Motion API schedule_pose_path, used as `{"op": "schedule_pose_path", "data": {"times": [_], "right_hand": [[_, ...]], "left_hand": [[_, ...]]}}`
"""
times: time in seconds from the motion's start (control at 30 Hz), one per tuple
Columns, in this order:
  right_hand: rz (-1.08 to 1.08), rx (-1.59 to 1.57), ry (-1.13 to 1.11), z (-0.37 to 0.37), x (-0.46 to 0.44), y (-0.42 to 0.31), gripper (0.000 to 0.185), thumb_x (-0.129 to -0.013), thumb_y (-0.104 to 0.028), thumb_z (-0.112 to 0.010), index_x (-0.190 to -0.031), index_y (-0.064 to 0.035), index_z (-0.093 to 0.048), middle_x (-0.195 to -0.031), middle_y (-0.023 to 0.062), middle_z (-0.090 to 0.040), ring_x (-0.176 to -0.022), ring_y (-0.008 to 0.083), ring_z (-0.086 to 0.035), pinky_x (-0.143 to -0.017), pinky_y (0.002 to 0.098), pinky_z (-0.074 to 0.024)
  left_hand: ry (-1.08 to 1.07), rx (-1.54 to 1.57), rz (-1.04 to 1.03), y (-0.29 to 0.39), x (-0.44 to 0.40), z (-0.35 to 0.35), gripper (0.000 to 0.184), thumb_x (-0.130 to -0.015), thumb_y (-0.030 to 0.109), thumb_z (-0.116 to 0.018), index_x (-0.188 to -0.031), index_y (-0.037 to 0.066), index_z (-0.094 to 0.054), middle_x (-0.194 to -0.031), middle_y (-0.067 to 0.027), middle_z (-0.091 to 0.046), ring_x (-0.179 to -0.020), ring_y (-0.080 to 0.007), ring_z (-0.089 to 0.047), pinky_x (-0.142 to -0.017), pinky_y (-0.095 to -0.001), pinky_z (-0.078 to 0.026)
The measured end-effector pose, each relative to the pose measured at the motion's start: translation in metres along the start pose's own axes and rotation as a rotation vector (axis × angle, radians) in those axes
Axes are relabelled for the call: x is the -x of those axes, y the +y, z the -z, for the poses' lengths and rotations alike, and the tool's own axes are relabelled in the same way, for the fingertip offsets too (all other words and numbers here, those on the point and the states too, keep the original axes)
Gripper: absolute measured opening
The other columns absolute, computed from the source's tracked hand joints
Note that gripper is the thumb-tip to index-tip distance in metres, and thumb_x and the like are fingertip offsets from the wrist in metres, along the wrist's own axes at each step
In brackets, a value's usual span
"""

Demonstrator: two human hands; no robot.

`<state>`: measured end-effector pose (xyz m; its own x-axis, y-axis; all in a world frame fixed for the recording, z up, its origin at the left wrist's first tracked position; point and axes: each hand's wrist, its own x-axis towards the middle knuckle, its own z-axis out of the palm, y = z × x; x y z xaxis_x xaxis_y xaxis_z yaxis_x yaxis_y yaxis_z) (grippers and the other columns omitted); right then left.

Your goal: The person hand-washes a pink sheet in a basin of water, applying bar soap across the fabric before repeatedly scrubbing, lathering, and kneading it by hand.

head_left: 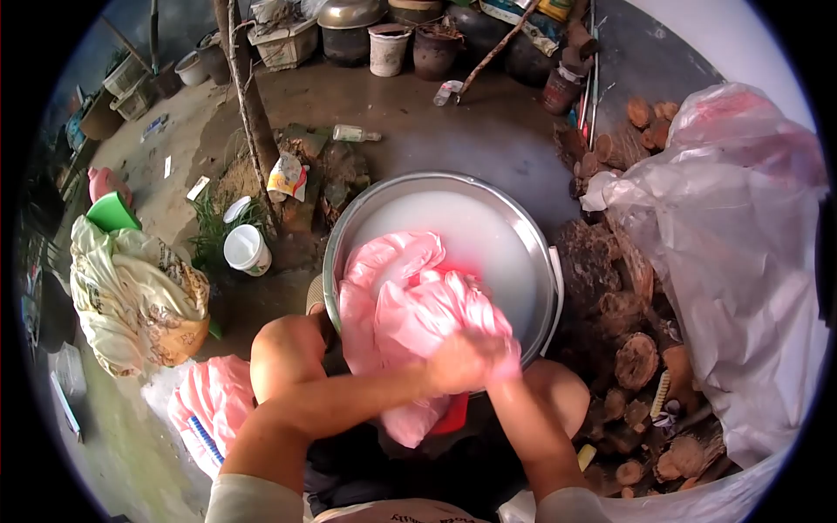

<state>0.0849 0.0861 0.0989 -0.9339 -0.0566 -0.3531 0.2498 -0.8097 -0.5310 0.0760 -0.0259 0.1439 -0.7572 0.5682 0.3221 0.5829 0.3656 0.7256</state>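
A wide metal bucket [536, 235] of cloudy, whitish water [471, 218] stands between my knees. Wet pink cloth [427, 305] lies bunched over its near left side, partly in the water and partly hanging over the rim. My left hand [455, 361] is closed on the cloth near the front right of the bucket. Right against it, my right hand [504, 359] also grips the cloth, its fingers slightly blurred. Part of a red object [452, 417] shows beneath the cloth at the near rim.
On my left are more pink cloth [218, 397] with a blue-bristled brush [206, 440] and a heap of pale patterned fabric [131, 296]. A white tub [248, 250] sits by a thin trunk [251, 113]. Cut logs [636, 360] and plastic sheeting [732, 253] line the right; pots [388, 48] stand behind.
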Motion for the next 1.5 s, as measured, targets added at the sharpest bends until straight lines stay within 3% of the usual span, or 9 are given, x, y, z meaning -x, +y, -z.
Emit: {"op": "schedule_pose_path", "data": {"times": [0.27,0.57,0.7,0.83,0.97,1.1,1.3,1.4,1.5], "right_hand": [[0.324,0.162,0.175,-0.062,0.015,-0.013,0.031,-0.082,-0.008,-0.062,-0.113,-0.0074,-0.058,-0.092,0.0066,-0.063,-0.076,0.0120,-0.065,-0.045,0.0207,-0.0492],[0.672,0.214,0.335,-0.040,0.031,-0.095,0.023,-0.091,-0.009,-0.058,-0.111,-0.0018,-0.052,-0.096,0.0078,-0.059,-0.078,0.0164,-0.061,-0.065,0.0273,-0.0539],[0.529,0.303,0.206,-0.057,0.031,-0.078,0.055,-0.084,-0.010,-0.067,-0.131,-0.0037,-0.039,-0.110,0.0081,-0.054,-0.087,0.0137,-0.060,-0.063,0.0255,-0.0529],[0.583,0.588,0.065,-0.061,0.041,-0.105,0.060,-0.077,0.003,-0.067,-0.130,-0.0030,-0.041,-0.110,0.0101,-0.055,-0.091,0.0170,-0.061,-0.065,0.0242,-0.0529],[0.734,0.554,0.317,-0.015,0.037,-0.132,0.043,-0.084,-0.001,-0.061,-0.125,-0.0062,-0.048,-0.107,0.0105,-0.060,-0.097,0.0217,-0.061,-0.085,0.0328,-0.0524],[0.204,0.245,0.331,0.017,0.007,-0.076,0.036,-0.092,-0.039,-0.057,-0.114,-0.0107,-0.054,-0.119,0.0107,-0.054,-0.116,0.0225,-0.051,-0.095,0.0403,-0.0464],[0.082,0.231,-0.009,-0.028,0.008,0.018,0.040,-0.097,-0.036,-0.045,-0.127,-0.0090,-0.046,-0.112,0.0060,-0.054,-0.101,0.0140,-0.054,-0.082,0.0322,-0.0499],[0.214,0.287,0.188,-0.052,0.016,0.022,0.035,-0.097,-0.032,-0.048,-0.121,-0.0064,-0.050,-0.105,0.0049,-0.055,-0.096,0.0124,-0.055,-0.080,0.0309,-0.0496],[0.323,0.258,0.256,-0.082,0.022,0.007,0.030,-0.096,-0.027,-0.050,-0.115,-0.0039,-0.053,-0.097,0.0039,-0.056,-0.090,0.0109,-0.055,-0.078,0.0296,-0.0492]], "left_hand": [[0.234,0.752,0.516,-0.026,-0.059,0.038,0.058,-0.085,0.045,-0.062,-0.112,-0.007,-0.058,-0.097,-0.0240,-0.067,-0.094,-0.0301,-0.065,-0.086,-0.0393,-0.048],[-0.304,-0.376,0.513,-0.053,-0.043,0.059,0.094,-0.078,0.060,-0.061,-0.139,-0.005,-0.033,-0.133,-0.0309,-0.045,-0.129,-0.0438,-0.039,-0.107,-0.0451,-0.032],[-0.133,0.526,0.036,-0.010,-0.032,0.056,0.088,-0.072,0.047,-0.075,-0.138,0.006,-0.034,-0.139,-0.0206,-0.040,-0.131,-0.0359,-0.036,-0.107,-0.0481,-0.033],[-0.385,-0.111,0.180,-0.037,-0.049,0.068,0.052,-0.078,0.036,-0.075,-0.113,0.002,-0.058,-0.121,-0.0184,-0.056,-0.110,-0.0286,-0.057,-0.095,-0.0388,-0.047],[0.145,0.626,0.571,-0.056,-0.052,0.101,0.023,-0.082,0.021,-0.062,-0.094,0.002,-0.062,-0.102,-0.0140,-0.064,-0.094,-0.0244,-0.062,-0.081,-0.0343,-0.051],[0.289,1.392,0.663,-0.023,-0.051,0.104,0.033,-0.080,0.024,-0.053,-0.100,-0.001,-0.059,-0.095,-0.0114,-0.062,-0.088,-0.0244,-0.061,-0.078,-0.0351,-0.051],[0.043,0.008,-0.194,0.032,0.003,0.020,0.024,-0.080,0.026,-0.062,-0.091,0.005,-0.064,-0.077,-0.0147,-0.064,-0.069,-0.0258,-0.065,-0.065,-0.0390,-0.052],[-0.237,-0.384,0.134,-0.007,-0.031,0.003,0.037,-0.082,0.035,-0.062,-0.091,-0.001,-0.066,-0.086,-0.0206,-0.067,-0.076,-0.0280,-0.067,-0.069,-0.0429,-0.053],[0.364,0.179,0.430,-0.047,-0.074,0.033,0.047,-0.077,0.040,-0.067,-0.096,-0.002,-0.061,-0.077,-0.0229,-0.064,-0.068,-0.0335,-0.064,-0.068,-0.0456,-0.052]]}}
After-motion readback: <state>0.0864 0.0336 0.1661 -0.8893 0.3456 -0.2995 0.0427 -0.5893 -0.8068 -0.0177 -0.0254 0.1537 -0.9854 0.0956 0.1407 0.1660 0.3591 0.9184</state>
